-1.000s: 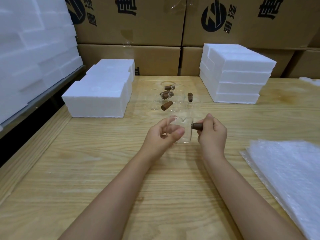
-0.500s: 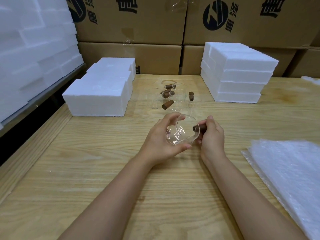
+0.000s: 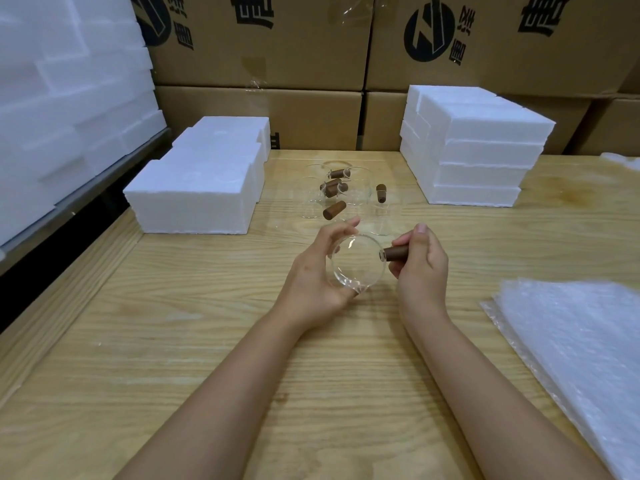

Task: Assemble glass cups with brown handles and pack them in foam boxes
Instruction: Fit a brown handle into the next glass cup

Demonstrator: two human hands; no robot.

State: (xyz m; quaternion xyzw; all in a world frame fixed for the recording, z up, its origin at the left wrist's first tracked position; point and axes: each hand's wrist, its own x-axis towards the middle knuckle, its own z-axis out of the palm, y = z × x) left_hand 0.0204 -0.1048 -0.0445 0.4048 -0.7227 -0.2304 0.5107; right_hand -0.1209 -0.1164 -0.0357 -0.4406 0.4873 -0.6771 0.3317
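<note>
A clear glass cup (image 3: 357, 265) is held above the wooden table, tipped so its round opening faces me. My left hand (image 3: 318, 275) grips the cup around its wall. My right hand (image 3: 420, 268) pinches the brown handle (image 3: 396, 253), which meets the cup's right side. Behind the hands stand several more glass cups with brown handles (image 3: 334, 210) in a loose cluster. White foam boxes (image 3: 197, 192) lie at the left of the table, and a stack of foam boxes (image 3: 481, 157) stands at the right.
A pile of bubble wrap sheets (image 3: 575, 348) lies at the right edge of the table (image 3: 207, 341). Cardboard cartons (image 3: 263, 39) line the back. More foam blocks (image 3: 59, 98) are stacked high on the left.
The cup has turned from upright to tipped, its opening now facing me. Both hands stayed in place, with the right one still on the handle.
</note>
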